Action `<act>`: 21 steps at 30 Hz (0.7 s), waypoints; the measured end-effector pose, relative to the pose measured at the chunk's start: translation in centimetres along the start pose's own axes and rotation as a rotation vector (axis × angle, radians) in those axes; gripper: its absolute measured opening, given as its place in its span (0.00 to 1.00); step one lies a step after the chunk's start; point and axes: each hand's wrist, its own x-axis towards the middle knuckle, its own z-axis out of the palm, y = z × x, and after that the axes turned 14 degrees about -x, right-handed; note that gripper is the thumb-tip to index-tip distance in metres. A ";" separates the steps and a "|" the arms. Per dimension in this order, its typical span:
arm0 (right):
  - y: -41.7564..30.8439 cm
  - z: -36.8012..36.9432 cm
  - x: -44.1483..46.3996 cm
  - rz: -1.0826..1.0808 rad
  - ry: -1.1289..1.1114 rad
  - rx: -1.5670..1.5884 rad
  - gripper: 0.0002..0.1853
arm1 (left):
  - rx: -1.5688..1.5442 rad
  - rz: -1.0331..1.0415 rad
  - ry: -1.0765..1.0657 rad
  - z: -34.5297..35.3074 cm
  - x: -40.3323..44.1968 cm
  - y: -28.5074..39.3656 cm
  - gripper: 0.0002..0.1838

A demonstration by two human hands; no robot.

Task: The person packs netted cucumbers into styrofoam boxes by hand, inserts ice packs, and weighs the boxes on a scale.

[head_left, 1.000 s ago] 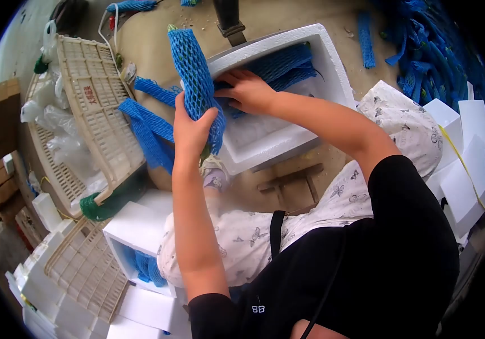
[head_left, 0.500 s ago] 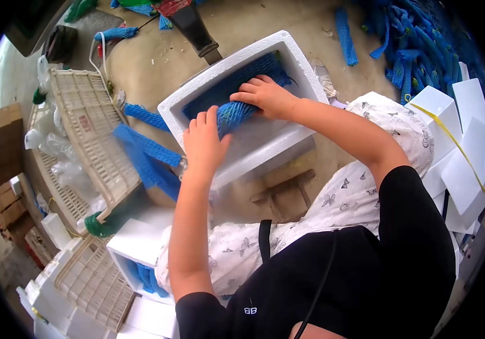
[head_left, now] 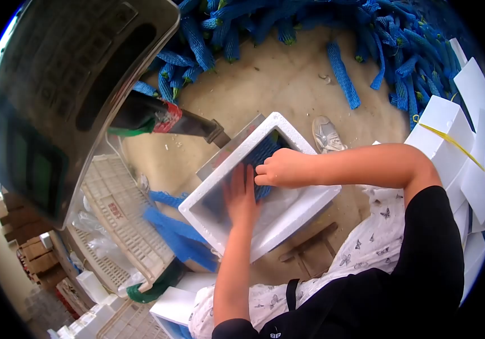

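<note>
A white foam box sits tilted across the middle of the view on a metal scale platform. Inside it are blue net-wrapped vegetables, their exact kind hidden by the netting. My left hand reaches into the box with its fingers stretched out, slightly blurred, beside the netting. My right hand is bent over the box with curled fingers, closed on a blue net-wrapped bundle that shows just below it.
A scale display on a post looms at upper left. Blue net-wrapped vegetables are heaped along the back and right. Plastic crates stand at left, foam boxes at right. A shoe rests beyond the box.
The blue bundle held between both hands has gone lower into the box. My left hand's fingers have straightened. The view has shifted, bringing the scale display into sight.
</note>
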 end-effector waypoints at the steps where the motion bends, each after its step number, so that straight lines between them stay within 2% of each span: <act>1: 1.9 -2.7 0.6 -0.086 0.109 -0.007 0.09 | -0.014 0.000 0.001 0.4 -0.5 -0.2 0.55; 2: 4.5 -3.7 1.1 -0.052 0.397 -0.051 0.08 | 0.006 0.001 0.009 0.6 -0.8 -0.1 0.54; 3: 7.6 -3.7 1.4 0.029 0.511 -0.098 0.08 | 0.022 0.011 0.017 0.8 -0.9 0.1 0.54; 4: 10.7 -3.2 1.5 0.194 0.510 -0.122 0.08 | -0.008 -0.048 -0.028 0.4 -0.7 0.4 0.52; 6: 17.5 2.7 1.4 0.603 0.464 0.039 0.13 | -0.006 -0.078 -0.057 0.4 -0.7 0.3 0.50; 8: 21.4 8.0 1.6 1.029 0.100 0.200 0.21 | 0.002 -0.096 -0.080 0.4 -0.8 -0.2 0.48; 9: 22.9 9.9 2.3 1.046 0.107 0.218 0.21 | -0.001 -0.111 -0.097 0.4 -1.1 -0.4 0.48; 11: 25.6 13.2 5.4 1.201 -0.102 0.383 0.32 | 0.015 -0.153 -0.150 0.6 -1.7 -0.8 0.45; 13: 28.2 15.6 9.7 1.296 0.090 0.506 0.39 | 0.060 -0.237 -0.247 1.1 -3.2 -1.6 0.42; 15: 32.4 18.8 14.2 1.498 0.226 0.645 0.45 | -0.020 -0.323 -0.314 0.8 -3.8 -2.1 0.39; 16: 34.2 20.8 16.0 1.502 0.215 0.670 0.45 | -0.056 -0.423 -0.380 0.5 -4.1 -2.0 0.37; 18: 36.8 23.5 18.6 1.797 0.285 0.593 0.50 | 0.040 -0.389 -0.472 0.4 -4.6 -2.3 0.38; 19: 36.9 24.3 18.9 1.799 0.278 0.600 0.50 | 0.085 -0.338 -0.509 0.0 -4.1 -1.9 0.39; 21: 36.2 23.4 18.2 1.879 0.312 0.206 0.40 | 0.080 -0.372 -0.531 0.1 -4.2 -1.5 0.37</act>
